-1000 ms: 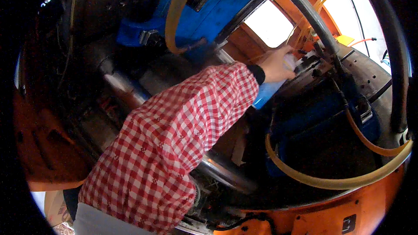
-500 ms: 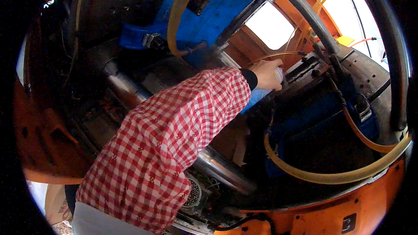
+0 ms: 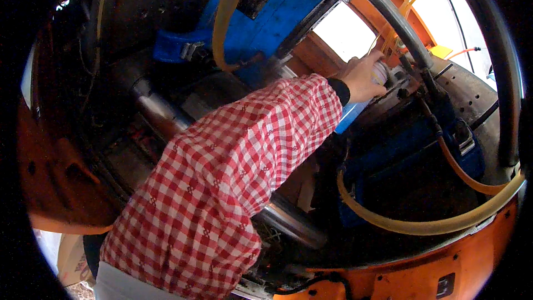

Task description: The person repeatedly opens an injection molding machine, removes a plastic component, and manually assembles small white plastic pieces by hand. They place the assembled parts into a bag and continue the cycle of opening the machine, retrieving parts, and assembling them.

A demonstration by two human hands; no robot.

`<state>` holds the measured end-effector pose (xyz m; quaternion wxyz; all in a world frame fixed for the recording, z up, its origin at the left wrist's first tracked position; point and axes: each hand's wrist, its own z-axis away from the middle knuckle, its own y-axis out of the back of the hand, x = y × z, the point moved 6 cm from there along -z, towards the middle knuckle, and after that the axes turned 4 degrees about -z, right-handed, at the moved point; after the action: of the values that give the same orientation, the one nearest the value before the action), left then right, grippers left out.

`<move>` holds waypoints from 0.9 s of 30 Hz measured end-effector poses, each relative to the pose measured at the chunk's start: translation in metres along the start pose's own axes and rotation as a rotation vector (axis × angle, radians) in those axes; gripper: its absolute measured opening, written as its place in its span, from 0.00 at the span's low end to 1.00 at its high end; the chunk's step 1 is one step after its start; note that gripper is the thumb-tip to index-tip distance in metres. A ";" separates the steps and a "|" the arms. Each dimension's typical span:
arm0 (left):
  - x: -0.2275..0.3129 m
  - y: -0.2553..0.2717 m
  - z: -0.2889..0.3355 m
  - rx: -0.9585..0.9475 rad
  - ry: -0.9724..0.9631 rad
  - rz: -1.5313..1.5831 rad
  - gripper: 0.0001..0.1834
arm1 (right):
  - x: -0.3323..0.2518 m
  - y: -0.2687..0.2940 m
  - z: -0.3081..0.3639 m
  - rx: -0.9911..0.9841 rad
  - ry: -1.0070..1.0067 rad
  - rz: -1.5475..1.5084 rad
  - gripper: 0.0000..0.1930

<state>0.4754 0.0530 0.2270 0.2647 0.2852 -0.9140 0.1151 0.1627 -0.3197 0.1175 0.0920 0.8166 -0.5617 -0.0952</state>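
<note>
From the lower left, my left arm in a red-and-white checked sleeve reaches across the machine's inside. At the far right end of it my left hand point(image 3: 362, 79) is closed around a blue can point(image 3: 351, 115) with a pale, rounded top point(image 3: 381, 72). The can's body shows below the wrist; the rest is covered by my fingers. The hand is beside a dark metal block with fittings point(image 3: 401, 80), near the bright opening point(image 3: 345, 32); I cannot tell whether it touches the block. My right hand is out of view.
A large blue metal block point(image 3: 244, 19) stands above my forearm; a darker blue one point(image 3: 411, 161) is at right. Yellowish hoses point(image 3: 411, 226) loop around both. Shiny steel bars point(image 3: 294, 225) cross beneath my arm. An orange frame point(image 3: 400, 278) edges the front, and a thick black hose point(image 3: 505, 78) hangs right.
My left hand has moved right and slightly up with the blue can in its grip, closer to the metal block with fittings. The sleeve has shifted the same way.
</note>
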 end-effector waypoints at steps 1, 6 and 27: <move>0.003 0.002 -0.001 0.011 0.000 0.002 0.36 | 0.002 0.000 0.000 0.003 0.007 -0.001 0.13; -0.006 -0.004 0.009 -0.179 0.067 -0.060 0.37 | -0.011 0.001 -0.007 0.026 0.048 -0.011 0.14; 0.288 0.138 0.232 0.429 -0.259 -0.703 0.52 | -0.046 0.043 -0.014 -0.103 0.351 -0.608 0.32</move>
<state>0.0968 -0.0513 0.1835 0.1054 0.6397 -0.7425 0.1686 0.1113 -0.2918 0.1448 0.1955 0.9447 -0.2632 -0.0044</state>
